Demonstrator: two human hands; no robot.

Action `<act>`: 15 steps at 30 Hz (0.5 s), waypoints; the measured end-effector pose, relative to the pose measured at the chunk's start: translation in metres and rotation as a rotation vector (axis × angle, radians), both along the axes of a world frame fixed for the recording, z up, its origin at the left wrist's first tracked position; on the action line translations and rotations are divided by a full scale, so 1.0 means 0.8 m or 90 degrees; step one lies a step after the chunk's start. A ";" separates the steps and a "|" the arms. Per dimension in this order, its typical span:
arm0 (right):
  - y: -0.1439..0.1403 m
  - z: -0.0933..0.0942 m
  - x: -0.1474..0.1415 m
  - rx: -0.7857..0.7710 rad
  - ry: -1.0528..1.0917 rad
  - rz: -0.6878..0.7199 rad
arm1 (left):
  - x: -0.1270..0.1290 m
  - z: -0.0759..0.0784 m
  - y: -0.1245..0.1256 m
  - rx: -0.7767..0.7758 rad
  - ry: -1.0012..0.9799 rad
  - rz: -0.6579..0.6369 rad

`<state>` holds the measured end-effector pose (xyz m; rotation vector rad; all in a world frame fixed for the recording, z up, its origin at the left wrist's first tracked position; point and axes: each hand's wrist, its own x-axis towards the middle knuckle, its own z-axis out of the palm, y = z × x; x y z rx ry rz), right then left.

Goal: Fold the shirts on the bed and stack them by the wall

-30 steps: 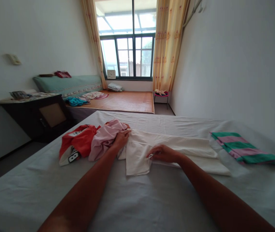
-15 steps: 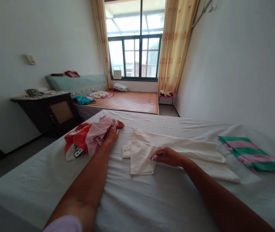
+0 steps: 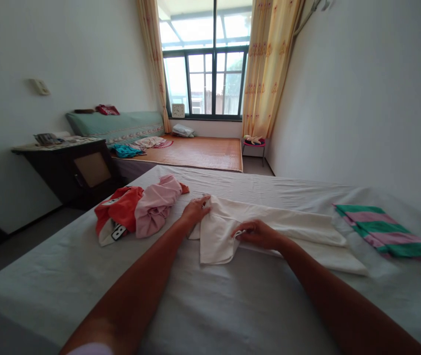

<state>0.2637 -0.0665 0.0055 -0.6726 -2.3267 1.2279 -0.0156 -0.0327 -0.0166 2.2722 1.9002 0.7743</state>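
White pants lie lengthwise across the grey-white bed sheet, both leg ends towards the right. At their far left corner my left hand is closed, fingertips pinching the cloth. The near edge of the pants is pinched between the thumb and fingers of my right hand, which lifts it slightly. To the left of my left hand sits a crumpled pink garment, partly over a red and white one with black lettering. A folded green and pink striped cloth rests at the right.
Behind this bed is another with a brown mat, holding a turquoise cloth and a pale garment. A dark cabinet stands at the left. A small stool is by the curtain, and a wall borders the right.
My left hand has left the pink garment and moved right onto the corner of the white pants. My right hand keeps its pinch on the pants' near edge, slightly raised.
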 end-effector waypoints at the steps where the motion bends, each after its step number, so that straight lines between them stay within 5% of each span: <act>1: -0.001 0.002 0.001 -0.003 0.014 -0.001 | 0.004 -0.001 0.001 0.008 0.002 0.003; 5: -0.003 0.012 0.010 0.002 -0.021 0.076 | 0.004 0.001 -0.001 0.047 0.002 0.031; 8: -0.002 0.017 0.015 0.038 -0.084 0.137 | -0.003 0.014 -0.010 0.080 -0.042 -0.043; 12: 0.004 0.018 0.017 0.151 -0.061 0.111 | -0.010 0.035 -0.025 -0.188 -0.164 -0.332; 15: 0.008 0.014 0.018 0.123 -0.054 0.039 | -0.013 0.043 -0.032 -0.371 -0.167 -0.468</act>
